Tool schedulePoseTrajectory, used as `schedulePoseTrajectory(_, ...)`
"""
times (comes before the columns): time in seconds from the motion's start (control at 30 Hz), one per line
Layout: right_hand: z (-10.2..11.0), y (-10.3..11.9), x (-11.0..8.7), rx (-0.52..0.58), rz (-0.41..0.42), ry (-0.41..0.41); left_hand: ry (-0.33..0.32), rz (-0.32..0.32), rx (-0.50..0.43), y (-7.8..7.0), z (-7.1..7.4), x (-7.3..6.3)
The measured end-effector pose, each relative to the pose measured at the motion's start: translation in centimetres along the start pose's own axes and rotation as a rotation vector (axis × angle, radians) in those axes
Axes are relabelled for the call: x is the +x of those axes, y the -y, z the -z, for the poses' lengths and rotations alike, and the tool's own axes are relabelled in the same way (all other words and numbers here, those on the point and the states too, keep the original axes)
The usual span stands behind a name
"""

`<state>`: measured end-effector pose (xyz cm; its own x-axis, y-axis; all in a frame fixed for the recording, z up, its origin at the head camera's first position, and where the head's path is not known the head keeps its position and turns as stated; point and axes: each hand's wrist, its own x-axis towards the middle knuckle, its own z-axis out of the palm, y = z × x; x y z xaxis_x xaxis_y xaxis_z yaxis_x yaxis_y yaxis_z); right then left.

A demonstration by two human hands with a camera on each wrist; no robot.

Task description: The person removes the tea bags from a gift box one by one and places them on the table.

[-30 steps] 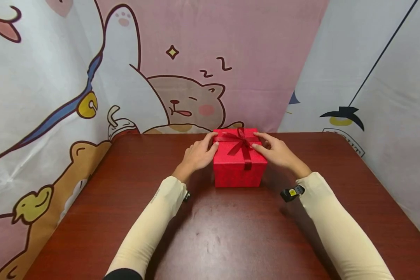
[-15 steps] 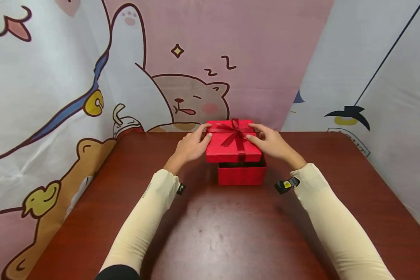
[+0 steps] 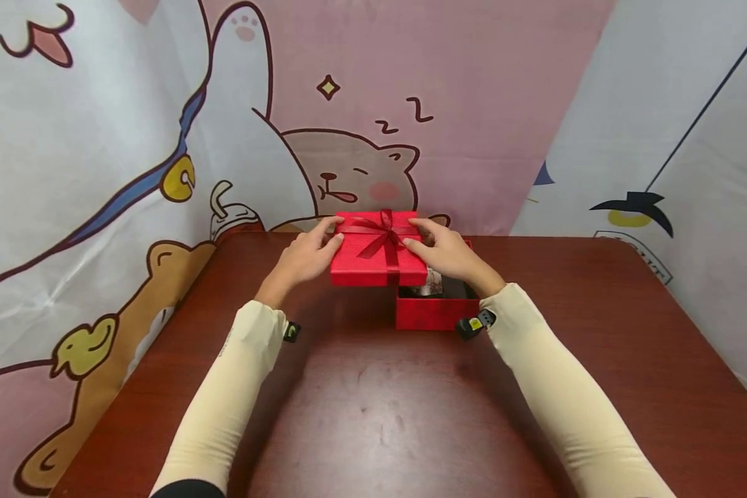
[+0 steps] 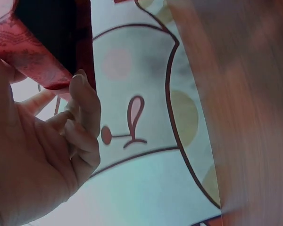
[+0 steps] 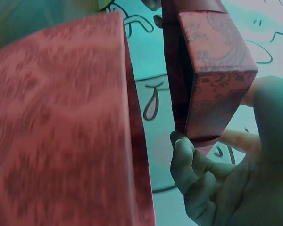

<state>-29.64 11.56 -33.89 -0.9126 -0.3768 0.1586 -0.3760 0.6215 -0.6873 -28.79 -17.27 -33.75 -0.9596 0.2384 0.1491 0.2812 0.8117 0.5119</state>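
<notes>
A red gift-box lid [image 3: 355, 266] with a dark red ribbon bow is held up between both hands. My left hand [image 3: 305, 257] grips its left edge, and my right hand [image 3: 451, 257] grips the right edge. In the left wrist view the lid [image 4: 35, 54] shows its dark inside above the curled fingers. Below and to the right stands the red box base [image 3: 432, 315], partly covered by the lid and right hand. Inside the dark base, a patterned pale item [image 3: 429, 283] is partly hidden. The right wrist view has the base [image 5: 61, 122] close beside the lid [image 5: 221, 80].
Both things are over a reddish-brown wooden table [image 3: 373, 415], near its far edge. A cartoon-printed cloth [image 3: 485, 104] hangs behind and along the sides. A small black camera [image 3: 475, 324] sits at the right wrist.
Both hands have lifted the lid off the base and carried it left. The base has stayed on the table, and its inside now shows in part.
</notes>
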Motion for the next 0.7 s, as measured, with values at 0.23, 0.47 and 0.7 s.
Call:
schedulePoseTrajectory(0.23,-1.8,1.8,1.3,-0.009,-0.001,0.032,0.027,0.026,0.008,2.2,1.5,-0.5)
schedulePoseTrajectory(0.47,-3.7,2.8,2.4,-0.05,-0.021,0.045,0.068,0.035,0.007,3.9,2.9,-1.1)
schedulePoseTrajectory(0.7,-5.1,4.2,2.7,-0.088,-0.061,0.069,0.104,0.029,0.001,5.5,3.5,-1.4)
